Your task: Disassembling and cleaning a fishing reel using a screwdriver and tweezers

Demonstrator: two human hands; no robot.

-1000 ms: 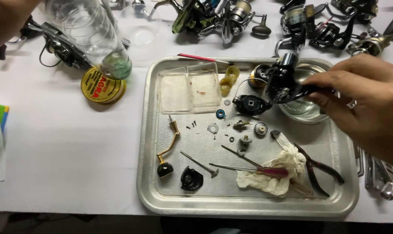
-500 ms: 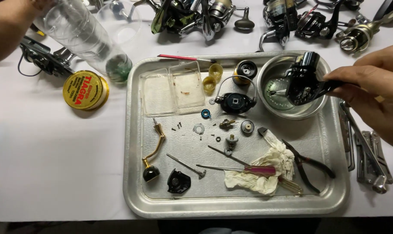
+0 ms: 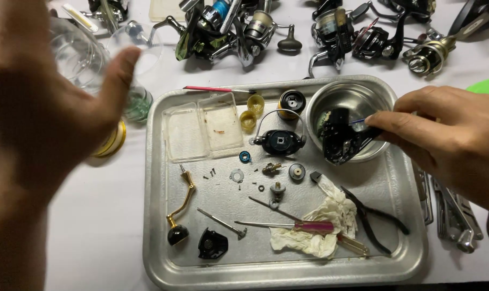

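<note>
My right hand (image 3: 449,140) grips a black reel body (image 3: 341,137) by its edge and holds it tilted over the front rim of a steel bowl (image 3: 357,99) at the back right of a metal tray (image 3: 150,215). My left hand (image 3: 45,134) is raised close to the camera at the left. It is blurred, its fingers are spread and it holds nothing. It partly hides a clear plastic bottle (image 3: 83,54) and a yellow tin (image 3: 112,141) on the white table.
On the tray lie a black rotor with a wire bail (image 3: 279,141), a clear plastic box (image 3: 204,129), a gold crank handle (image 3: 182,207), small screws and washers, a pink-handled screwdriver (image 3: 309,226), a crumpled cloth (image 3: 336,207) and black pliers (image 3: 374,218). Several fishing reels (image 3: 228,27) line the back; metal tools (image 3: 454,215) lie to the right.
My left hand has let go of the bottle and swung toward the camera with its fingers spread. My right hand has lowered the reel body to the bowl's front rim.
</note>
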